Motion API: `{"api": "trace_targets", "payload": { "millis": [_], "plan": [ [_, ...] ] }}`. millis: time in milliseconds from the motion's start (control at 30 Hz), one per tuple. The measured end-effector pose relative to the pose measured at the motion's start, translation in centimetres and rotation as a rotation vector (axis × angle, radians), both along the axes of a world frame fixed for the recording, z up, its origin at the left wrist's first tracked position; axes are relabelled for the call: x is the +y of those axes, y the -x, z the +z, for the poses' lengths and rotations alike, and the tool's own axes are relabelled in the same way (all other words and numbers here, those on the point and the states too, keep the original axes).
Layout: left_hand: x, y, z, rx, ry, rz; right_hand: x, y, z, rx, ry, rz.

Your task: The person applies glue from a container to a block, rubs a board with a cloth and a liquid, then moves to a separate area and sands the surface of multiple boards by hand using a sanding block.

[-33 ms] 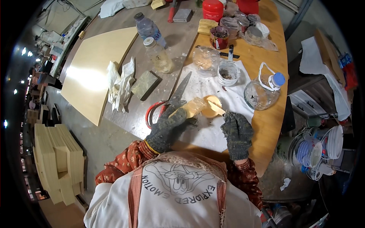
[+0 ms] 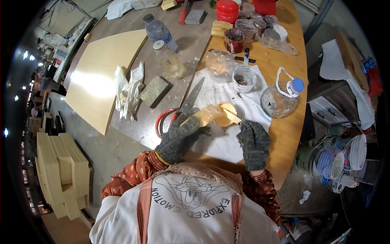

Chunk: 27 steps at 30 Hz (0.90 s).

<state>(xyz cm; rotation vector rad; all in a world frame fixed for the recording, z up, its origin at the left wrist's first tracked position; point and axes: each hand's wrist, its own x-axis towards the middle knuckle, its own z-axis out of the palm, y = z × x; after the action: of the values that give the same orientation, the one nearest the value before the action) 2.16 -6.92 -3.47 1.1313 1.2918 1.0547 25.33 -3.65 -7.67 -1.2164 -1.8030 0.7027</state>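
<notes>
My left hand (image 2: 178, 140), in a dark knitted glove, is closed round a crinkled clear plastic wrapping with something yellowish inside (image 2: 208, 115). Right beside it is a small round cup (image 2: 226, 118) holding pale yellow stuff. Pinched in my gloved right hand (image 2: 254, 144) is a thin pale stick (image 2: 235, 118), its far end inside the cup. A pair of scissors with red handles (image 2: 159, 124) lies by my left hand, the blades pointing away. White cloth (image 2: 227, 148) spreads under the cup and between both hands.
A clear jug with a blue cap (image 2: 280, 101) stands right. Beyond the cup are a white tub (image 2: 244, 79) and a plastic-wrapped lump (image 2: 219, 63). To the left lie a sanding block (image 2: 155, 91) and crumpled tissue (image 2: 130, 89); a jar (image 2: 172, 63) and bottle (image 2: 158, 30) stand behind.
</notes>
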Motion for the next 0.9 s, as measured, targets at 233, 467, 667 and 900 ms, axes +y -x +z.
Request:
{"api": "trace_targets", "payload": {
  "millis": [233, 467, 667, 900],
  "plan": [
    [0.4, -0.3, 0.3, -0.175, 0.077, 0.058, -0.3, -0.2, 1.3, 0.168, 0.113, -0.066],
    [-0.2, -0.8, 2.8, -0.555, 0.165, 0.21, -1.3, 0.4, 5.1, 0.278, 0.24, -0.183],
    [0.4, -0.5, 2.5, -0.409, 0.139, 0.108, 0.0, -0.2, 1.8, 0.395, 0.28, -0.109],
    [0.2, 0.3, -1.4, -0.151, -0.156, 0.015, 0.8, 0.4, 2.9, 0.127, 0.263, -0.157]
  ]
}}
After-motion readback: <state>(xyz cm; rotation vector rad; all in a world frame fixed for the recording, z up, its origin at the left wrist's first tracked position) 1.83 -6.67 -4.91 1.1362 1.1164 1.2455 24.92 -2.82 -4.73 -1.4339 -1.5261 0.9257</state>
